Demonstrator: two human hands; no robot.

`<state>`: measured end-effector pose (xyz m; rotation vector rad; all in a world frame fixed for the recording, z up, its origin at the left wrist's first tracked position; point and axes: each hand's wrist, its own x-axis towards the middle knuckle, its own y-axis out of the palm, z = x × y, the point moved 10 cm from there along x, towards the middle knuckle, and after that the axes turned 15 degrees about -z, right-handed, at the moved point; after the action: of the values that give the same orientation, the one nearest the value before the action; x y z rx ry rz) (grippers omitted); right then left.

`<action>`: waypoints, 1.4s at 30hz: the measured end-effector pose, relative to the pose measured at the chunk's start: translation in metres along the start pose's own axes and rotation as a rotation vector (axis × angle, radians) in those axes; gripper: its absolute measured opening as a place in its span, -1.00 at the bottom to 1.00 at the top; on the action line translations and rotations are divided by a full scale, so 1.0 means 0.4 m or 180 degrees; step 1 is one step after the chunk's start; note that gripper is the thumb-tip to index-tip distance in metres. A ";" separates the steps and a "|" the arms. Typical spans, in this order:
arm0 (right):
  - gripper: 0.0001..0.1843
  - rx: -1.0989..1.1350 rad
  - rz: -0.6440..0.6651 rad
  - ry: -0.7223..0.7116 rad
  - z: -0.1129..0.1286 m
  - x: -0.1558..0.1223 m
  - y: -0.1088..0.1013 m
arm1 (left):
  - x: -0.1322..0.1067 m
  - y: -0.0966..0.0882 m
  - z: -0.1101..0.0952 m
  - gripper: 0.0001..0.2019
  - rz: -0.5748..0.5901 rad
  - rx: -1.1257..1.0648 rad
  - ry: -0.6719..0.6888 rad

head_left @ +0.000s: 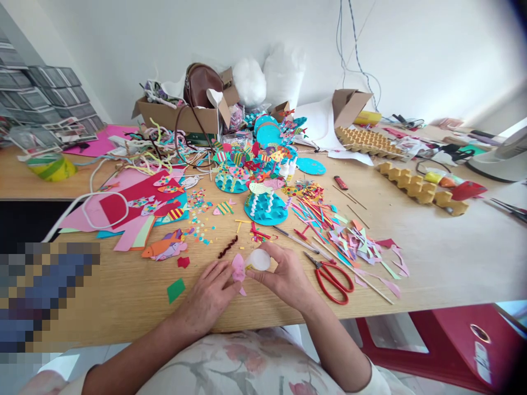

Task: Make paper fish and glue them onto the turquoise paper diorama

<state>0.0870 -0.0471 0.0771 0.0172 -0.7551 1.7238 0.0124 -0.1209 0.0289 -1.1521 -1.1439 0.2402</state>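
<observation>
My left hand point(209, 291) rests on the table's near edge, with its thumb and fingertips holding a small pink paper fish point(237, 267) down. In my right hand point(286, 277) is a small white glue bottle point(259, 259), its round base toward me and its yellowish tip close against the fish. Whether the tip touches the paper I cannot tell. A dark brown crinkled strip point(228, 247) lies just beyond the fish. Beside my right hand are red-handled scissors point(332, 282), blades pointing away from me. A green paper piece point(176, 291) lies left of my left hand.
Turquoise paper stands point(267, 211) with paper fish rise mid-table. Cut paper scraps point(358, 241) and thin sticks point(373, 286) spread to the right, near egg cartons point(420, 186). Coloured sheets point(93, 211) and orange paper fish point(160, 247) lie left. A cardboard box point(177, 116) stands behind.
</observation>
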 end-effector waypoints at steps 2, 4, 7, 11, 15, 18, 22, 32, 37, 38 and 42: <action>-0.82 -0.0036 -0.0057 0.0009 -0.002 0.002 -0.004 | -0.001 0.002 0.001 -0.83 0.0016 -0.0003 -0.0014; -0.80 0.0022 -0.0077 0.0015 -0.001 0.003 -0.004 | -0.001 0.001 0.002 -0.83 0.0000 -0.0030 -0.0047; -0.80 0.0098 0.0026 0.0029 0.000 -0.001 0.004 | -0.002 0.001 0.003 -0.83 -0.0013 -0.0054 -0.0080; -0.82 0.0034 0.0007 0.0083 -0.008 -0.002 0.003 | -0.005 0.003 0.002 -0.82 0.0018 -0.0026 -0.0067; -0.81 0.0086 -0.0097 0.0005 -0.004 0.002 0.000 | -0.005 0.001 0.003 -0.82 -0.0028 -0.0045 -0.0073; -0.81 0.0067 -0.0033 -0.0012 -0.002 0.000 0.003 | -0.003 0.002 0.003 -0.82 -0.0009 -0.0080 -0.0078; -0.81 0.0049 -0.0088 0.0068 -0.008 0.003 -0.003 | -0.002 0.005 0.005 -0.81 0.0056 -0.0090 -0.0101; -0.82 0.0054 -0.0011 0.0171 -0.011 0.001 -0.001 | 0.000 0.001 0.002 -0.82 0.0048 -0.0069 -0.0084; -0.82 0.0150 -0.0023 0.0094 -0.002 0.004 0.003 | 0.002 -0.005 0.003 -0.82 -0.0016 -0.0050 -0.0097; -0.82 0.0168 0.0025 0.0097 -0.001 0.002 0.005 | 0.002 -0.005 0.003 -0.82 -0.0008 -0.0047 -0.0098; -0.83 0.0059 0.0042 0.0175 -0.008 0.002 -0.001 | -0.003 0.003 0.008 -0.82 0.0099 -0.0061 -0.0130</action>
<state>0.0881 -0.0447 0.0751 -0.0225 -0.7002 1.7369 0.0098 -0.1195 0.0271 -1.1874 -1.1670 0.2783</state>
